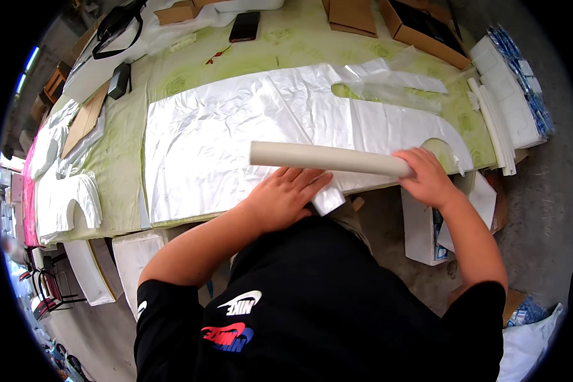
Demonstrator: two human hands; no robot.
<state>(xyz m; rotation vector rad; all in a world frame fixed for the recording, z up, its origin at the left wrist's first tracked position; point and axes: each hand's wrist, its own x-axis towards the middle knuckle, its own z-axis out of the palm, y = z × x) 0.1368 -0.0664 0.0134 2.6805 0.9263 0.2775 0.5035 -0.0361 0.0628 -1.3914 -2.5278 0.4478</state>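
Observation:
My right hand (424,176) is wrapped around the right end of a beige tube (325,158). The tube lies crosswise above a white plastic sheet (216,143), its left end reaching past my left hand (288,196). That hand is palm down with fingers stretched out, resting on the plastic near the table's front edge. A narrow folded strip of white plastic (328,200) runs under it and hangs over the edge. The sheet has rounded cutouts and long strap-like ends at its right side. Part of my left fingertips is hidden behind the tube.
The table has a pale green patterned cover (124,146). A phone (245,27), cardboard boxes (420,32) and a black bag (119,22) lie at the back. More white plastic pieces (70,204) are at left. White rolls (492,124) lean at the right edge.

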